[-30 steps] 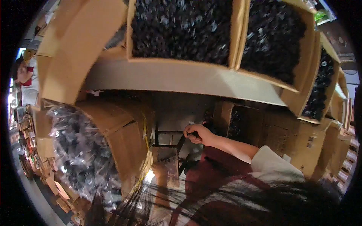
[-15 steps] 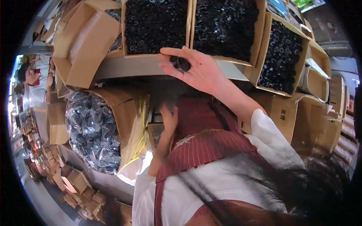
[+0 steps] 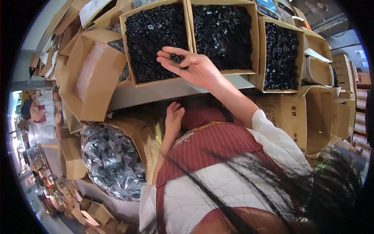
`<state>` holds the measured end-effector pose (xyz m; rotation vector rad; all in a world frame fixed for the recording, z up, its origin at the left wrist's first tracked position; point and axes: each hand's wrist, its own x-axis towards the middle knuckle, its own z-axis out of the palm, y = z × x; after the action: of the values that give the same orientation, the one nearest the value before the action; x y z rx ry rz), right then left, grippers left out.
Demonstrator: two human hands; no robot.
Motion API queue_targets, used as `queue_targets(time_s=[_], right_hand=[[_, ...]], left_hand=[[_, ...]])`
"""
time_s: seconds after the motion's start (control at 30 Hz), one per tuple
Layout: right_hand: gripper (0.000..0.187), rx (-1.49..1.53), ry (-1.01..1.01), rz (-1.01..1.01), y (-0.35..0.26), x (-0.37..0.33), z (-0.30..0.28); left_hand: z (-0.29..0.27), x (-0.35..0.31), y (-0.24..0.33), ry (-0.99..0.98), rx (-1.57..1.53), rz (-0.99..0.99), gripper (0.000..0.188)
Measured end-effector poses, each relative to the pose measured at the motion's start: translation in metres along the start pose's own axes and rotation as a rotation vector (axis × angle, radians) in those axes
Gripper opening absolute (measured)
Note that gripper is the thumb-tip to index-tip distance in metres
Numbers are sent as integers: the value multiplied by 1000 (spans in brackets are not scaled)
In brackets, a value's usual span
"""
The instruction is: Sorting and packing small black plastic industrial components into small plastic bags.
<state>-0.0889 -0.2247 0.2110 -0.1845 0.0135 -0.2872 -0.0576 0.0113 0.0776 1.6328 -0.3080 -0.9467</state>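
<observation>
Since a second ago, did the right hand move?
Yes. The right hand rose from low under the shelf to above the open cardboard box of black parts, palm up, holding some small black pieces.

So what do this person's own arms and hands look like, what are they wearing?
Both hands are bare: no gloves, rings or watch show on the right hand or the left hand. The forearms are uncovered. A short white sleeve ends near the right elbow, worn under a dark red pinstriped apron.
</observation>
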Motion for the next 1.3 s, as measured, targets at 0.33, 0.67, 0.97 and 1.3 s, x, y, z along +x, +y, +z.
queue_targets(time_s=[0.33, 0.67, 0.97, 1.3], right_hand=[[70, -1693, 362, -696, -6, 56, -30], [37, -1979, 1522, -1099, -217, -127, -81], [30, -2029, 1572, -872, -236, -160, -110], [39, -2145, 1048, -1399, -138, -53, -19]], left_hand=[[-97, 43, 213, -18, 152, 392, 35], [-297, 180, 242, 195, 1072, 136, 43], [-295, 191, 251, 83, 1427, 106, 44], [-250, 130, 287, 600, 1505, 505, 43]])
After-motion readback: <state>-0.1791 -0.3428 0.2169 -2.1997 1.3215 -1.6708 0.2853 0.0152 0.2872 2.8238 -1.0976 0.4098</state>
